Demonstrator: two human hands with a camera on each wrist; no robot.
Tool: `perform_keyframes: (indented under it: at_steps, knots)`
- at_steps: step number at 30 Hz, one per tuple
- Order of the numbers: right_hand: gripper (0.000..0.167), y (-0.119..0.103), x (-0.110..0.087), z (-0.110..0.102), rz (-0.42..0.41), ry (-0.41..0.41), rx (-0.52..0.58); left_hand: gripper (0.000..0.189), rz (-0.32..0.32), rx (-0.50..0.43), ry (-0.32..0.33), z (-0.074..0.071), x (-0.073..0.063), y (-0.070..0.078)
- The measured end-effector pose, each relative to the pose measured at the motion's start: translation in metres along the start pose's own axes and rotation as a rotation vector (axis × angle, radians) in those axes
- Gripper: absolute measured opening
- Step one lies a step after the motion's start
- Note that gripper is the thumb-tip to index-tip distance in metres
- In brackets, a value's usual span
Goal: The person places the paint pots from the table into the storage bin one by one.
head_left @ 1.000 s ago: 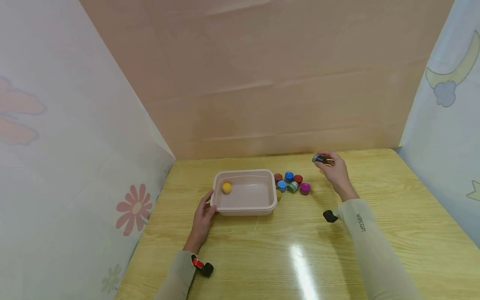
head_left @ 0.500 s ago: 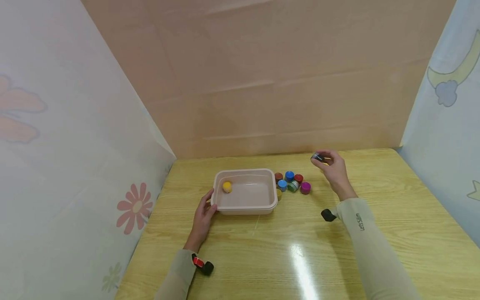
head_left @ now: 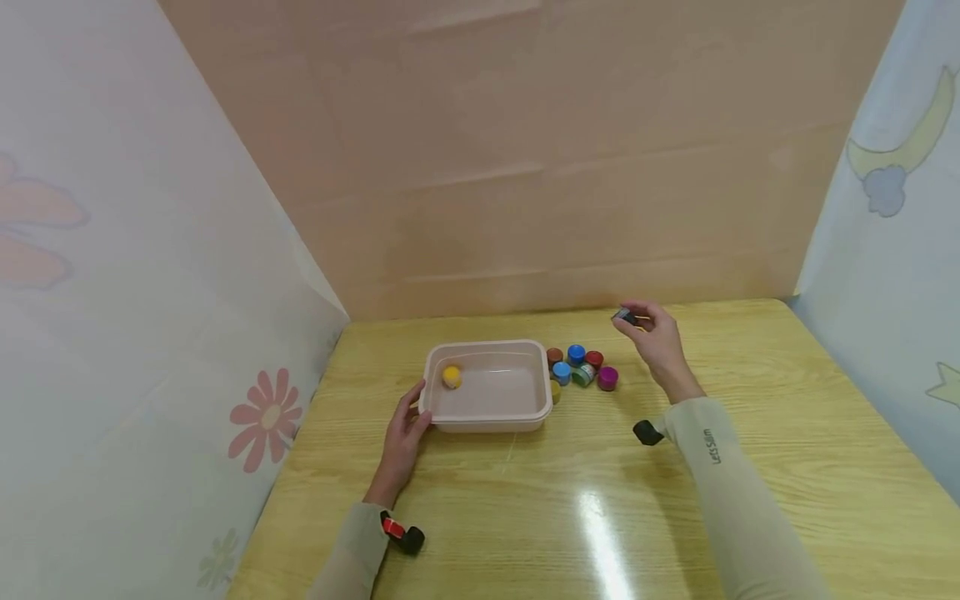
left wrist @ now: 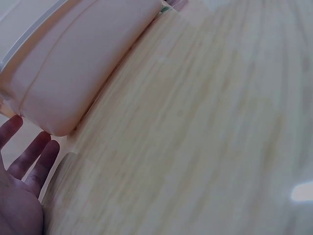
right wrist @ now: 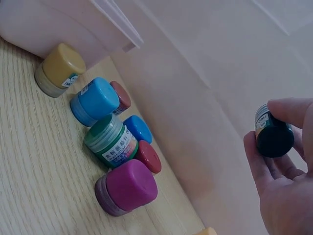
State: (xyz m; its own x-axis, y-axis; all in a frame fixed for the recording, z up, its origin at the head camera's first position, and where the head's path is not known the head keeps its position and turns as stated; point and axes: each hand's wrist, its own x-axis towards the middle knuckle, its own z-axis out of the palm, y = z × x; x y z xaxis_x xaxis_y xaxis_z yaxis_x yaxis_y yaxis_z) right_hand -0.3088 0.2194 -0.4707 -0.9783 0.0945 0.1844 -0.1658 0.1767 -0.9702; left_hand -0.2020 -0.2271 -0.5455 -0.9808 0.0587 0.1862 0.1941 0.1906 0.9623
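My right hand (head_left: 660,346) pinches a small paint jar (right wrist: 275,132) with a dark cap between thumb and fingers, raised over the back right of the table. Its printed label faces partly sideways in the right wrist view. My left hand (head_left: 402,442) touches the left end of a pale pink plastic bin (head_left: 491,422), thumb at the front corner. Straight, spread fingers (left wrist: 30,154) meet its outer wall in the left wrist view. Inside the bin, toward the left, lies a round yellow-orange thing (head_left: 452,377).
Several paint jars cluster right of the bin: ochre (right wrist: 61,68), light blue (right wrist: 95,100), brown (right wrist: 121,97), blue (right wrist: 139,129), red (right wrist: 148,156) and purple (right wrist: 128,185). A green jar (right wrist: 111,139) lies tipped among them. Brown paper (head_left: 480,167) stands behind the table.
My right hand has shifted slightly left with the dark-capped paint jar, which has turned a little in the fingers. The left hand and the bin stay in place.
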Motion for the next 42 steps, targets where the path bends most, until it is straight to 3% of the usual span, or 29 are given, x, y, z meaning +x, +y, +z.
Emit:
perform_keyframes:
  at_steps: [5,11,20,29,38,42]
  knots:
    - [0.047,-0.003,0.0,0.006,0.031,-0.012,-0.025,0.054,0.009,0.002,0.04,-0.002,0.005,-0.017]
    - [0.051,-0.007,-0.002,0.01,0.048,-0.018,-0.068,0.052,0.035,-0.012,0.033,-0.001,0.005,-0.025]
    - [0.054,-0.015,-0.004,0.021,0.059,-0.056,-0.043,0.053,0.02,0.004,0.024,0.001,0.006,-0.027]
    - [0.051,-0.02,-0.007,0.042,0.061,-0.137,-0.001,0.055,0.001,0.0,-0.019,-0.003,0.004,-0.006]
    - [0.048,-0.023,-0.007,0.07,0.076,-0.233,0.035,0.054,0.008,-0.006,0.015,-0.002,0.008,-0.029]
    - [0.049,-0.023,-0.007,0.081,0.07,-0.257,-0.012,0.052,0.03,-0.001,0.014,-0.003,0.007,-0.026]
